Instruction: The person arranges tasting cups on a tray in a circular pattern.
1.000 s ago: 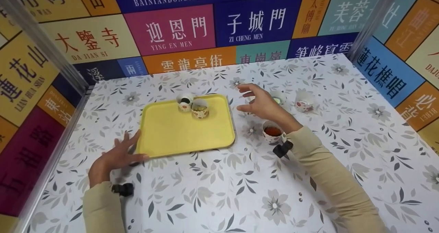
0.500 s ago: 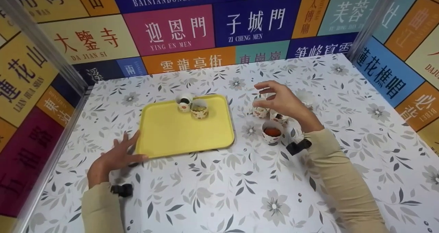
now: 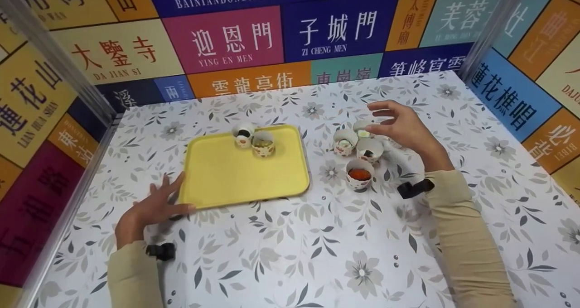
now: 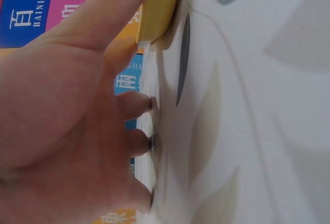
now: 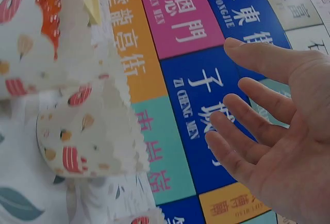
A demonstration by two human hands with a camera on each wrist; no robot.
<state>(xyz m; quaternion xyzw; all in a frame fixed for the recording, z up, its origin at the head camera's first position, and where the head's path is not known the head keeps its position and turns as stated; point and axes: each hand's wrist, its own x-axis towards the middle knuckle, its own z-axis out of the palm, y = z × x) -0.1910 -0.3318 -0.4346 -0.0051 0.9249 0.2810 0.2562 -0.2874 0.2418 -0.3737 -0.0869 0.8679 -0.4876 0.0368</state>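
My left hand (image 3: 156, 204) spreads at the near left corner of a yellow tray (image 3: 240, 181), thumb and forefinger touching its edge. In the left wrist view the thumb lies along the tray wall (image 4: 160, 10) while the other fingertips rest on the tabletop. On the tray's far side stand two patterned paper cups, one with dark contents (image 3: 244, 138), one with yellowish-green contents (image 3: 264, 146). My right hand (image 3: 401, 127) hovers with loosely bent fingers and holds nothing, its thumb near a paper cup with pale green contents (image 3: 362, 127).
Grouped right of the tray are a paper cup with whitish contents (image 3: 344, 144), one with a dark piece (image 3: 369, 150), and, nearest, one with shiny orange-red contents (image 3: 360, 175). The tabletop (image 3: 290, 253) has a floral cover. Printed panels (image 3: 335, 31) wall its back and sides.
My right hand has drawn back to the right from beside the tray, uncovering the grouped paper cups. The left hand and the tray have stayed in place.
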